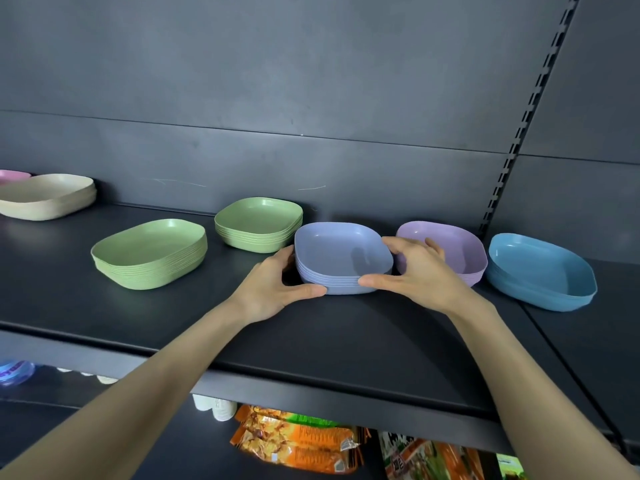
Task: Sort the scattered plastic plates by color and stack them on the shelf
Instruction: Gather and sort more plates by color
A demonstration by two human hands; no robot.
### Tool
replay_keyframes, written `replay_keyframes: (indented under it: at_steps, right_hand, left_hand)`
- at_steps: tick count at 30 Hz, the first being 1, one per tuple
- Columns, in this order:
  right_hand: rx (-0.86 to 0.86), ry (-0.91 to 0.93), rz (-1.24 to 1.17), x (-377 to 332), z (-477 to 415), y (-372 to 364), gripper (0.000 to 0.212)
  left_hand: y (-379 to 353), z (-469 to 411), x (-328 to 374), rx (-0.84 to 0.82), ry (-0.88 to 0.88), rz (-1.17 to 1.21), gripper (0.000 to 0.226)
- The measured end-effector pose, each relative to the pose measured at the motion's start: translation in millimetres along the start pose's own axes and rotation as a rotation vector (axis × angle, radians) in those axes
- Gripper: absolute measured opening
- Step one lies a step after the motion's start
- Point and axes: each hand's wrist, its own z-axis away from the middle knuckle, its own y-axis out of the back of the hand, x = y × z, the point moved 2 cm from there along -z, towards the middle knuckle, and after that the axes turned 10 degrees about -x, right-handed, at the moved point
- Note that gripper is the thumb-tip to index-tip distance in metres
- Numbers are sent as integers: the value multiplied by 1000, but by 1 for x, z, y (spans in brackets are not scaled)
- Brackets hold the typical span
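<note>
Shelf (346, 341), dark: its front lip runs across under my forearms, with a broad bare strip between that lip and the row of plates, and another bare patch between the beige stack and the green ones. The back panel (311, 81) stands close behind the rear stacks. Plates, nested and upright, left to right: pink plate (12, 175), cut off by the left edge; beige stack (45, 195) just in front of it; near green stack (149, 254); rear green stack (258, 220), close to the back panel; periwinkle stack (341, 252), centre; lilac stack (453, 244) just beside it; blue stack (540, 271), far right, by the seam in the shelf. Below the shelf are snack packets (294, 441), orange and green. My left hand (273, 289) grips the periwinkle stack at its left side, thumb along the front wall. My right hand (420, 271) grips the right side, thumb at the front, fingers (434, 245) curled over the rim between this stack and the lilac one. The stack sits on the shelf between both hands.
</note>
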Motion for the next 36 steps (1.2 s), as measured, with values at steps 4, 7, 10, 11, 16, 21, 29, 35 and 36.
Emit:
replay_keyframes:
  at_steps: [4,7,10,11,16,21,29,35,36]
  right_hand:
    - [0,5,-111,-5,4,1,52]
    - [2,-14,-244,-8,8,1,54]
    - [32,-8,-360,-16,11,3,65]
    - [43,11,-383,-18,12,4,61]
    - [72,112,-513,-42,5,10,60]
    - [142,177,-592,-89,-18,25,58]
    - [131,242,-620,-182,-59,4,40]
    - [151,213,-606,-259,-87,-44,38]
    - [153,207,-602,-270,-92,-52,38]
  left_hand:
    - [0,2,2,1,-17,93,81]
    - [-1,6,6,17,-31,175,73]
    - [2,12,11,66,-47,217,69]
    - [3,14,14,84,-58,229,68]
    - [26,30,33,153,-114,239,57]
    - [71,46,50,270,-154,232,63]
    - [167,89,25,354,-162,180,77]
    - [242,127,-25,327,-126,123,73]
    - [254,132,-33,317,-122,122,74]
